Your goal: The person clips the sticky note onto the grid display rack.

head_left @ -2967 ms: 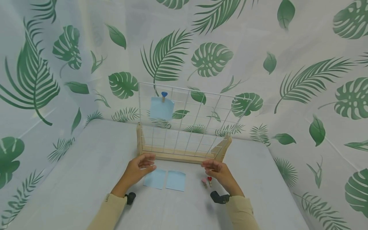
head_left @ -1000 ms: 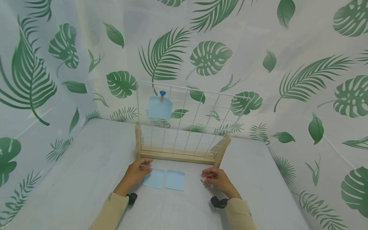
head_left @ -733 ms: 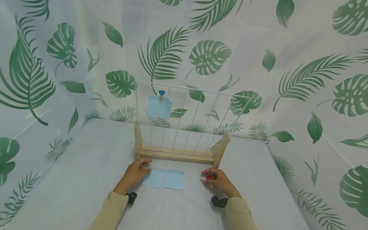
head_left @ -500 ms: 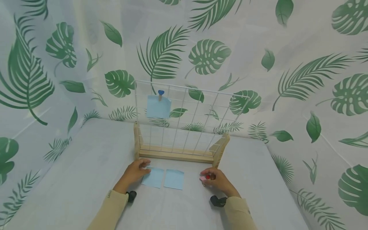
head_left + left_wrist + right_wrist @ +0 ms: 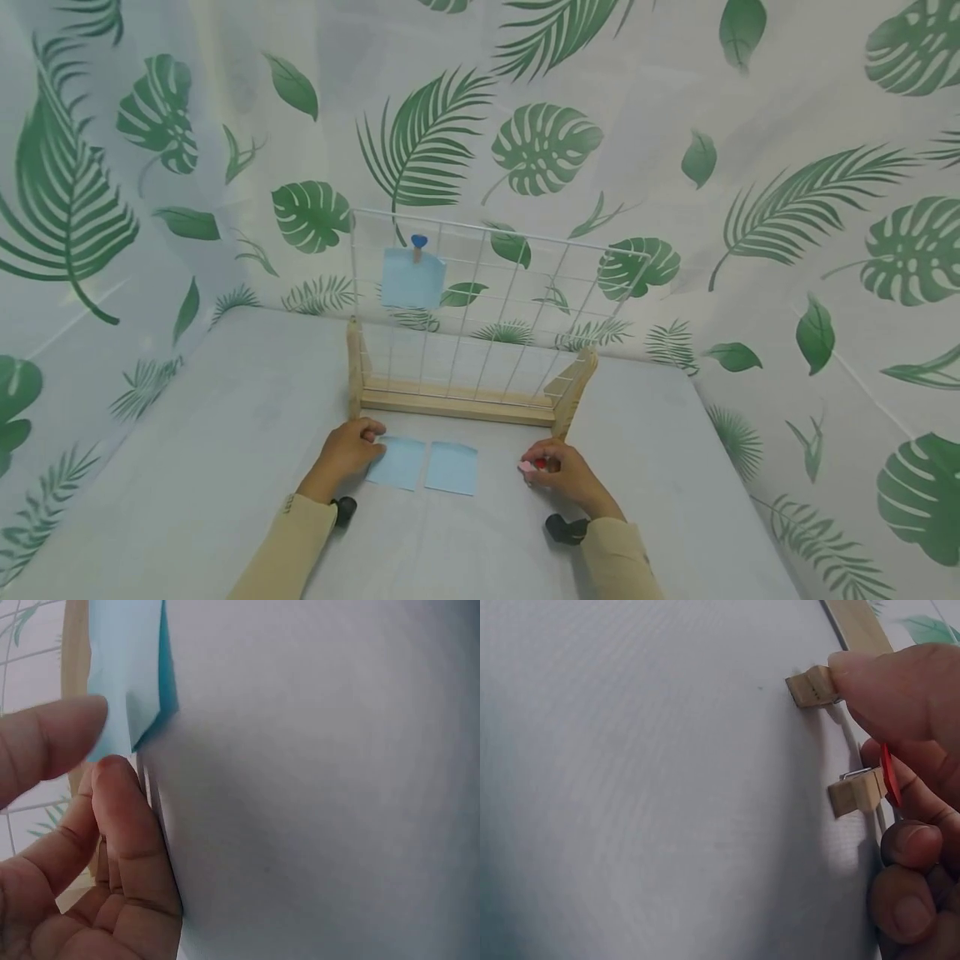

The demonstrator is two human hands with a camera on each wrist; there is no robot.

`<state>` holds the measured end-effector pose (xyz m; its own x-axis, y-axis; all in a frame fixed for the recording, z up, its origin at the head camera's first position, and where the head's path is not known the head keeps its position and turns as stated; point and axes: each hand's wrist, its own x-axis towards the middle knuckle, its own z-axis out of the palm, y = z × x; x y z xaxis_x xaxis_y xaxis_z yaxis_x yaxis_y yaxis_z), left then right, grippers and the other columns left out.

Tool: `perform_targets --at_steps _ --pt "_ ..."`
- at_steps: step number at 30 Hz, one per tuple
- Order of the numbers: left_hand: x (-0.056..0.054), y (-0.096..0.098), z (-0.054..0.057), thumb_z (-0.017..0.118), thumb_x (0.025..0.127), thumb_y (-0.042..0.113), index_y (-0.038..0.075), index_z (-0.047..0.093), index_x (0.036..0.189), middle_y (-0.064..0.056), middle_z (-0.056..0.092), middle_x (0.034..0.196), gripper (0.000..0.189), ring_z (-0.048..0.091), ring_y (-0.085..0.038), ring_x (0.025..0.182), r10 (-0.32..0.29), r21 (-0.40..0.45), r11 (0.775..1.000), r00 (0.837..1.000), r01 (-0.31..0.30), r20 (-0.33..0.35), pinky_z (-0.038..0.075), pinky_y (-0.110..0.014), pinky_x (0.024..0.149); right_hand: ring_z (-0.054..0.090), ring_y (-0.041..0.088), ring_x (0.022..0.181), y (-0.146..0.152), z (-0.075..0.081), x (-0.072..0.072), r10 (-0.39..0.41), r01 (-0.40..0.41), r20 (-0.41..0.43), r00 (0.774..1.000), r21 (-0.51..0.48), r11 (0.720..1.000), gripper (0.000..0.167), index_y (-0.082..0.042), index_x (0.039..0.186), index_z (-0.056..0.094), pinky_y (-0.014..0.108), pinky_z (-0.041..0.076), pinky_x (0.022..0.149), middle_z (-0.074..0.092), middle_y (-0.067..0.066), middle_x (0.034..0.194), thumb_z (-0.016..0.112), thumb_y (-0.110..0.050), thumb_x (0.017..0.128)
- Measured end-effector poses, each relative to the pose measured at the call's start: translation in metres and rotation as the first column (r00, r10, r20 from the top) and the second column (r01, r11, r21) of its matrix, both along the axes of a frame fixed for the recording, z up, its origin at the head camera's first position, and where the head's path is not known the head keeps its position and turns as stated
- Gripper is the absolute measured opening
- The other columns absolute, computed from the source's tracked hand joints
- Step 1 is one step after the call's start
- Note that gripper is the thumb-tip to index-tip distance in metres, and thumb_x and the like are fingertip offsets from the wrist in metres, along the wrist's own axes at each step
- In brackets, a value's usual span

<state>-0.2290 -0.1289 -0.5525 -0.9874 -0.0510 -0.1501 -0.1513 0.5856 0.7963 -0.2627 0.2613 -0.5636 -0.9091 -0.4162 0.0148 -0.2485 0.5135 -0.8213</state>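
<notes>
pink-heart clothespin [image 5: 525, 467], pinched on the near right

right hand [image 5: 567, 475]: we record thumb and finger pinching the pink-heart clothespin on the right side of the table [image 5: 247, 400]. in the right wrist view the thumb covers its heart end, and its bare wooden end points left.

red-heart clothespin [image 5: 859, 791]: one, just beside the pink-heart one, between the thumb and the curled lower fingers. we cannot tell whether the fingers touch it.

left hand [image 5: 348, 450]: resting on the near left, fingers loosely bent, thumb and forefinger apart. the thumb overlaps the edge of the left paper note [image 5: 400, 462]; we cannot tell whether the two touch.

paper notes, light blue: two lying side by side between the hands. we see a bent edge on the left one, raised from the table in the left wrist view. the right paper note [image 5: 452, 468] lies just beside it, a narrow gap between.

sleeves, beige, a pair: left sleeve [image 5: 288, 546] and right sleeve [image 5: 618, 550], each with a black device at the wrist.

wooden stand [image 5: 457, 406]: one, pale, on the far side of the hands, bearing a white wire grid [image 5: 483, 230] that leans back.

hanging note [image 5: 413, 279]: one, light blue, at the grid's upper left, under a blue-heart clothespin [image 5: 418, 243].

backdrop [image 5: 637, 100]: white, printed with green leaves, behind and to both sides.
</notes>
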Motion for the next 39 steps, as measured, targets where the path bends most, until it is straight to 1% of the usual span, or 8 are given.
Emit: perform_targets --at_steps 4,12,18,23,27,31,36,39 --pt "0.000 0.000 -0.001 0.078 0.093 0.006 -0.004 0.074 0.114 -0.006 0.061 0.092 0.024 0.056 -0.023 0.089 0.003 0.006 1.000 1.000 -0.003 -0.004 0.051 -0.036 0.079 0.048 0.013 0.085 0.001 0.000 0.000 -0.009 0.009 0.006 1.000 -0.002 1.000 0.020 0.005 0.104 0.077 0.021 0.041 0.070 0.068 0.015 0.112 0.086 0.003 0.087" --pt "0.003 0.000 -0.001 0.078 0.094 0.006 -0.002 0.075 0.107 -0.003 0.059 0.088 0.016 0.055 -0.020 0.086 0.006 0.003 1.000 1.000 -0.006 -0.010 0.049 -0.032 0.074 0.044 0.011 0.072 0.001 0.000 0.006 -0.059 0.065 0.083 0.995 -0.067 0.996 0.024 0.008 0.109 0.075 0.022 0.036 0.063 0.069 0.014 0.107 0.083 0.006 0.087" --pt "0.006 -0.002 -0.006 0.076 0.094 0.005 0.000 0.075 0.101 -0.002 0.059 0.085 0.009 0.055 -0.020 0.084 0.001 0.006 1.000 1.000 -0.001 -0.016 0.048 -0.031 0.072 0.044 0.011 0.072 0.002 -0.002 0.011 -0.090 0.101 0.111 0.990 -0.098 0.990 0.025 0.007 0.110 0.076 0.021 0.036 0.063 0.070 0.012 0.103 0.084 0.004 0.087" --pt "0.004 -0.004 -0.010 0.074 0.094 0.005 0.002 0.074 0.096 -0.002 0.061 0.086 0.003 0.056 -0.019 0.085 0.014 0.021 1.000 1.000 -0.013 -0.026 0.049 -0.031 0.072 0.043 0.010 0.074 0.001 -0.004 0.011 -0.082 0.094 0.103 0.991 -0.117 0.989 0.025 0.007 0.111 0.076 0.021 0.035 0.064 0.070 0.010 0.103 0.083 0.003 0.088" --pt "0.003 -0.006 -0.010 0.074 0.095 0.005 0.001 0.074 0.098 -0.004 0.063 0.088 0.005 0.058 -0.021 0.087 0.001 0.054 0.999 1.000 0.001 -0.027 0.050 -0.032 0.075 0.044 0.010 0.073 0.002 -0.004 0.012 -0.068 0.077 0.074 0.995 -0.120 0.990 0.022 0.008 0.108 0.075 0.021 0.037 0.063 0.066 0.003 0.093 0.082 0.002 0.089" --pt "0.004 -0.010 -0.008 0.072 0.097 0.006 -0.001 0.074 0.103 -0.006 0.067 0.094 0.009 0.061 -0.023 0.091 -0.015 0.071 0.997 1.000 0.016 -0.012 0.052 -0.036 0.079 0.046 0.009 0.072 0.003 -0.006 0.013 -0.043 0.052 0.063 0.997 -0.140 0.989 0.017 0.007 0.107 0.074 0.020 0.040 0.062 0.064 -0.002 0.089 0.081 0.000 0.093" --pt "0.004 -0.015 -0.006 0.072 0.099 0.007 -0.002 0.073 0.106 -0.007 0.070 0.096 0.012 0.064 -0.025 0.094 -0.034 0.053 0.998 0.999 0.035 -0.019 0.056 -0.041 0.083 0.049 0.008 0.073 0.004 -0.006 0.012 -0.051 0.062 0.072 0.996 -0.151 0.987 0.014 0.006 0.106 0.074 0.019 0.042 0.060 0.067 -0.001 0.091 0.079 -0.004 0.097" --pt "0.003 -0.016 -0.004 0.072 0.100 0.009 -0.002 0.073 0.107 -0.007 0.071 0.097 0.013 0.064 -0.026 0.094 -0.041 0.039 0.998 0.999 0.042 -0.022 0.056 -0.043 0.084 0.051 0.008 0.075 0.004 -0.004 0.010 -0.067 0.077 0.071 0.995 -0.143 0.987 0.020 0.008 0.114 0.074 0.019 0.043 0.061 0.069 0.002 0.094 0.077 -0.003 0.098"
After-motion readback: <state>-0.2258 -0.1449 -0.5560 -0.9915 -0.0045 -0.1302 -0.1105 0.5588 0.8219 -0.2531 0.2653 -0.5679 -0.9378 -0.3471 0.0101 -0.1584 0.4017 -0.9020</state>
